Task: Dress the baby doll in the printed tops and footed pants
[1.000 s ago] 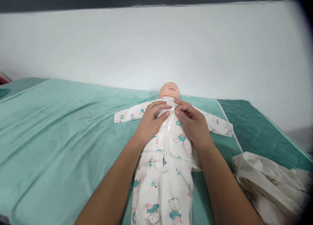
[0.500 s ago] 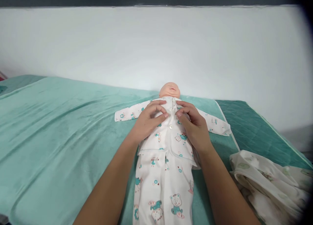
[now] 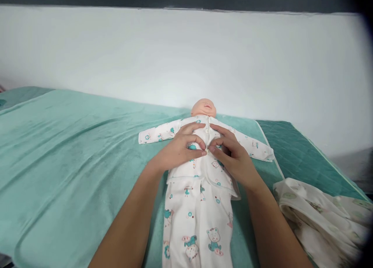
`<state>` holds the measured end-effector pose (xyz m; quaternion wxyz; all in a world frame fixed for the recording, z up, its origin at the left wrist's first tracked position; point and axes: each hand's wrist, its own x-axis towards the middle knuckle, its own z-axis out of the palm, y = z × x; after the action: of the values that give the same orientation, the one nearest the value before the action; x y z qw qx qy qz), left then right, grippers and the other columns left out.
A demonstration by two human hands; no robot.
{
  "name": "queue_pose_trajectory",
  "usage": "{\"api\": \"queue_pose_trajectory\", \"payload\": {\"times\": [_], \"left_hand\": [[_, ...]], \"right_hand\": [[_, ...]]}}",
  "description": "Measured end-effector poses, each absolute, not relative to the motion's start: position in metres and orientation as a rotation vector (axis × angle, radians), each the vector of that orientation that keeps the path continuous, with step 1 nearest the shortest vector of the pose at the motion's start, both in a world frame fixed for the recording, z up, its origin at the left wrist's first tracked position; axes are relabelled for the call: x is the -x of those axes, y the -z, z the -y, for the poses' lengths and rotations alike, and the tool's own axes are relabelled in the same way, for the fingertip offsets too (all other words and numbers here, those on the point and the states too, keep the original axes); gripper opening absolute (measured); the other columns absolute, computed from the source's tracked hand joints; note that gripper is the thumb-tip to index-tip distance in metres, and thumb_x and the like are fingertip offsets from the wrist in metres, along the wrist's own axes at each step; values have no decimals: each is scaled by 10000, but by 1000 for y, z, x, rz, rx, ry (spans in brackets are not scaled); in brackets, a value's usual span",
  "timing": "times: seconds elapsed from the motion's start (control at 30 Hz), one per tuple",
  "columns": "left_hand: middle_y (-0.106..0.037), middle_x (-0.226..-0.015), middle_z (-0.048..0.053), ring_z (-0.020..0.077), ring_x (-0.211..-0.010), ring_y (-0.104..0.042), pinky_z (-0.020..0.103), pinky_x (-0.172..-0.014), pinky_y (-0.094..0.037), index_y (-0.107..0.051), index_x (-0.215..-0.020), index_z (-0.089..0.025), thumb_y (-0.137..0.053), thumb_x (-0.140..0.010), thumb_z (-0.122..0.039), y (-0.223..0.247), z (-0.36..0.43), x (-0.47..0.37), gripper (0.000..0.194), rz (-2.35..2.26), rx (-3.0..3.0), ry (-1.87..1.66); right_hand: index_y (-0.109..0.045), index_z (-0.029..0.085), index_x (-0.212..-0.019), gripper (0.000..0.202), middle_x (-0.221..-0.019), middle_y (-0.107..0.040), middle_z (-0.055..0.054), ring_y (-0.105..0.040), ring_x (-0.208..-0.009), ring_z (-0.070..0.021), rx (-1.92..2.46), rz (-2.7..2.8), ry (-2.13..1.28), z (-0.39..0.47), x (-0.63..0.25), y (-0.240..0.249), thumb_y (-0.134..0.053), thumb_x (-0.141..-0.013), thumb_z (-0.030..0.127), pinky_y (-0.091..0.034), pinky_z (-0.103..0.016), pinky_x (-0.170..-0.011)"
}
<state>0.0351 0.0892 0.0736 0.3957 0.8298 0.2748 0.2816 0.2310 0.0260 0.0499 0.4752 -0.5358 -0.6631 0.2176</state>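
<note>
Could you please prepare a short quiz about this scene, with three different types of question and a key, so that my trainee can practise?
1. Multiple choice. Which part of the doll's clothing is between the left hand and the right hand?
A: the left cuff
B: the front of the shirt
C: the trouser legs

2. True or false? The doll is lying face down.

3. Fill the gap. The crumpled cloth lies nearer to the person's ____ hand.

Key: 1: B. 2: False, it lies face up. 3: right.
</note>
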Motion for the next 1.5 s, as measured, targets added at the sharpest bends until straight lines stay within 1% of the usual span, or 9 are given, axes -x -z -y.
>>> {"api": "queue_pose_trajectory", "payload": {"times": [0.1,0.23,0.5,0.73,0.93,1.03,1.2,1.4,1.5], "left_hand": [[-395,-1531,-23,257,-1477,-251,423,-1094,-395,-718,-840,-274,-677,-840,-334,-74,-90,-35,72,-696,-2086,-725],[-400,-1531,-14,264,-1471,-263,436,-1110,-371,-717,-813,-267,-682,-837,-351,-76,-91,-34,94,-682,-2062,-704],[-386,-1548,-38,244,-1478,-254,429,-1126,-352,-708,-834,-265,-667,-856,-335,-76,-95,-31,84,-638,-2010,-684],[-319,-1590,-46,263,-1507,-175,442,-1093,-395,-710,-883,-264,-621,-882,-356,-77,-97,-28,128,-622,-2058,-609],[-346,-1578,-58,251,-1513,-160,448,-1171,-302,-711,-880,-267,-632,-876,-342,-78,-97,-29,109,-615,-2110,-599],[-331,-1583,-48,244,-1509,-169,436,-1136,-353,-669,-891,-259,-658,-854,-332,-77,-95,-31,83,-647,-2100,-616],[-366,-1558,-19,258,-1490,-213,475,-1175,-281,-625,-903,-248,-687,-831,-333,-75,-93,-35,128,-695,-2158,-677],[-401,-1535,-12,263,-1475,-240,429,-1067,-406,-660,-871,-250,-677,-825,-333,-74,-92,-37,97,-661,-2100,-701],[-504,-1460,29,282,-1406,-374,420,-1025,-429,-651,-784,-219,-702,-793,-326,-74,-94,-35,119,-669,-1917,-801]], "right_hand": [[-684,278,-876,95,-1514,-436,20,-404,-1384,-258,1308,1631,-552,-22,-232,-51,-633,-881,357,-327,-490,-1123],[-687,281,-873,73,-1523,-427,21,-330,-1441,-252,1280,1655,-564,-20,-232,-50,-663,-860,349,-264,-501,-1173],[-688,269,-871,62,-1483,-485,-4,-372,-1424,-243,1248,1680,-467,-23,-230,-49,-646,-869,315,-283,-489,-1180],[-676,263,-876,62,-1496,-470,1,-341,-1444,-235,1274,1712,-437,-21,-228,-49,-619,-881,287,-283,-456,-1187],[-689,264,-849,54,-1465,-504,8,-362,-1431,-233,1268,1639,-482,-22,-225,-49,-642,-864,285,-283,-459,-1191],[-704,269,-848,65,-1471,-501,19,-340,-1444,-235,1276,1597,-531,-22,-225,-49,-647,-865,297,-274,-464,-1195],[-728,282,-832,125,-1491,-482,42,-265,-1480,-235,1254,1632,-584,-21,-229,-49,-637,-886,349,-258,-461,-1202],[-702,272,-817,69,-1487,-485,38,-269,-1475,-240,1220,1623,-608,-21,-224,-51,-732,-805,333,-232,-462,-1210],[-689,246,-792,73,-1434,-541,8,-401,-1400,-247,1151,1428,-705,-22,-229,-48,-722,-802,311,-289,-447,-1177]]}}
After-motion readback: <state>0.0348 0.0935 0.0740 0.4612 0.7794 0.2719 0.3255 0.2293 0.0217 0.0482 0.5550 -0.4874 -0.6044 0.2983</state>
